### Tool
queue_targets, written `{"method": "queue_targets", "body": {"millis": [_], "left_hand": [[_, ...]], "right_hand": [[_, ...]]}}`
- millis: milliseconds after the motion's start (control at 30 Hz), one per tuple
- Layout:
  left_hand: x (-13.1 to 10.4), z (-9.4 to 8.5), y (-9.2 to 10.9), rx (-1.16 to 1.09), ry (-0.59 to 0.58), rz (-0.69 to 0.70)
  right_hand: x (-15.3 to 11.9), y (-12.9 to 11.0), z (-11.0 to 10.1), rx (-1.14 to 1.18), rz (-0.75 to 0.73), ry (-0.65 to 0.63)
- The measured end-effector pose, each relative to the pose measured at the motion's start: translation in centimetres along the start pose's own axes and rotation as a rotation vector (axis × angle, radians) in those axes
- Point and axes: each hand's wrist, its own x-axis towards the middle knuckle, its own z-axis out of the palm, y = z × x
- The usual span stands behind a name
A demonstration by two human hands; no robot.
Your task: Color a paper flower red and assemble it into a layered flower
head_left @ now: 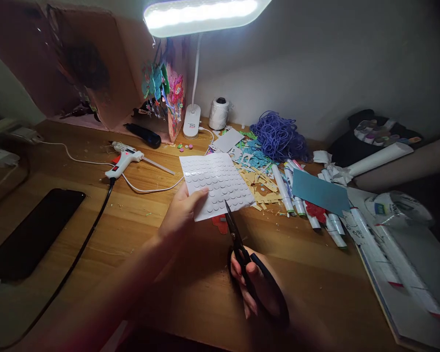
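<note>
Head view. A white sheet (220, 176) is held above the wooden table (326, 288), near its middle and beneath the lit lamp (205, 17). The sheet is four-sided and slightly tilted; its face bears close rows of small round raised dots, white like the ground, each marked by a thin grey shadow along its rim. A few dots at the upper left carry a bright glint. The left hand (181, 208) grips the lower left edge, thumb pressed flat on the dotted face, the other fingers largely hidden beneath. The right hand (262, 286) is closed about the handles of the black scissors (235, 237), whose tip overlaps the sheet's lower edge; whether it touches cannot be told. A red piece (220, 226) lies under the sheet; paper scraps (266, 183) lie beyond it.
</note>
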Motion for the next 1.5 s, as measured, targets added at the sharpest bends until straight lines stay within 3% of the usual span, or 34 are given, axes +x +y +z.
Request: {"method": "queue_targets", "body": {"millis": [267, 567, 867, 1133, 1367, 1500], "left_hand": [[0.0, 0.1, 0.2, -0.020, 0.000, 0.010], [-0.1, 0.3, 0.3, 0.008, -0.013, -0.041], [-0.1, 0.3, 0.0, 0.041, -0.014, -0.075], [0.0, 0.4, 0.0, 0.012, -0.015, -0.067], [-0.1, 0.5, -0.1, 0.012, -0.015, -0.073], [-0.3, 0.4, -0.3, 0.050, -0.018, -0.114]], "right_hand": [[0.1, -0.5, -0.2, -0.026, 0.032, -0.007], [-0.5, -2.7, 0.5, -0.112, -0.015, -0.040], [0.3, -0.4, 0.1, -0.001, -0.128, -0.020], [-0.4, -0.8, -0.3, -0.075, -0.042, 0.020], [0.1, -0.6, -0.2, -0.068, -0.068, -0.040], [0.2, -0.2, 0.1, -0.024, -0.128, -0.009]]}}
